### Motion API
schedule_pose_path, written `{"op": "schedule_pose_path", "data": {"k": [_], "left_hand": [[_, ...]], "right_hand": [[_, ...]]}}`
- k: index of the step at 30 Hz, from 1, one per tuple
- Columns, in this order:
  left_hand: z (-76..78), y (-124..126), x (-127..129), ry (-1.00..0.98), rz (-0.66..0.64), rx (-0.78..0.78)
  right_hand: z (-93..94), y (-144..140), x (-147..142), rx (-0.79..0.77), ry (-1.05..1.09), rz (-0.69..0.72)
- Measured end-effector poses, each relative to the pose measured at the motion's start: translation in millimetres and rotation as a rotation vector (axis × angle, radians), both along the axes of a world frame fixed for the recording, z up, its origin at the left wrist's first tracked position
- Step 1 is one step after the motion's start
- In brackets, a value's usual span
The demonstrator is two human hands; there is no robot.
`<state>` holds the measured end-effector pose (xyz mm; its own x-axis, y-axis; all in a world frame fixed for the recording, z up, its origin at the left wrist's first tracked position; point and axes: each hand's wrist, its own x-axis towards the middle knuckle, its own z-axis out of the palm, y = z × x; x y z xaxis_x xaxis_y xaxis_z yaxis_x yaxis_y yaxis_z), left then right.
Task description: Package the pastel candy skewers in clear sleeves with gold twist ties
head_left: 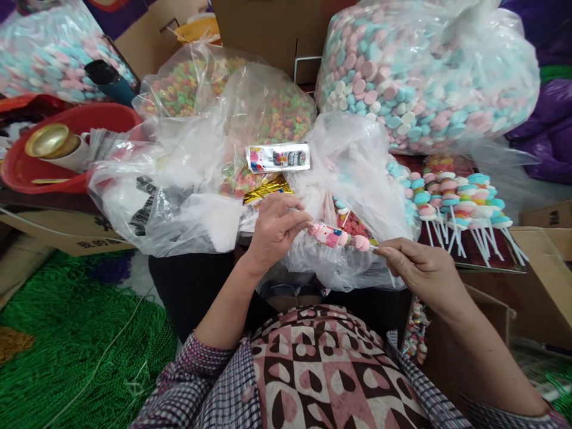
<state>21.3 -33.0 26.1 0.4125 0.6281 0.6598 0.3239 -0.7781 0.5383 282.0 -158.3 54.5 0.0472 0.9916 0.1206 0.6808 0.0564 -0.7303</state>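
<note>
A candy skewer (339, 236) with pink and red sweets lies level between my hands, above my lap. My right hand (417, 266) pinches its white stick end. My left hand (277, 226) has its fingertips closed on the pink sweet at the other end. Behind the skewer stands an open clear plastic bag (353, 155) holding more sweets. A small printed card (277, 157) lies on the bags just beyond my left hand, with gold twist ties (267, 189) under it.
Finished skewers (456, 199) lie in a row at right on a cardboard box (536, 280). Big bags of pastel sweets (429, 71) and coloured ring sweets (196, 83) fill the back. A red basin (89, 119) with a gold tape roll (49, 140) sits at left, and a green mat (75, 345) below.
</note>
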Motion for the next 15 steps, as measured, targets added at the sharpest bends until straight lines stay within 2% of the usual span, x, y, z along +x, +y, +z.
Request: {"op": "schedule_pose_path", "data": {"k": [6,8,10,12,15], "left_hand": [[24.5,4,7,-0.119,0.132,-0.037],[29.4,3,12,-0.225,0.208,-0.084],[31.8,0,18,-0.402,0.243,-0.205],[33.4,-3,23,-0.603,0.155,-0.418],[38.3,-9,28,-0.811,-0.143,-0.834]], "right_hand": [[-18.1,-1,-30,0.005,0.383,-0.105],[-25.1,1,-43,0.031,0.476,-0.115],[-32.5,4,-54,0.047,0.563,-0.121],[-40.0,7,-62,0.036,0.639,-0.13],[-49.8,12,-70,0.011,0.705,-0.148]]}}
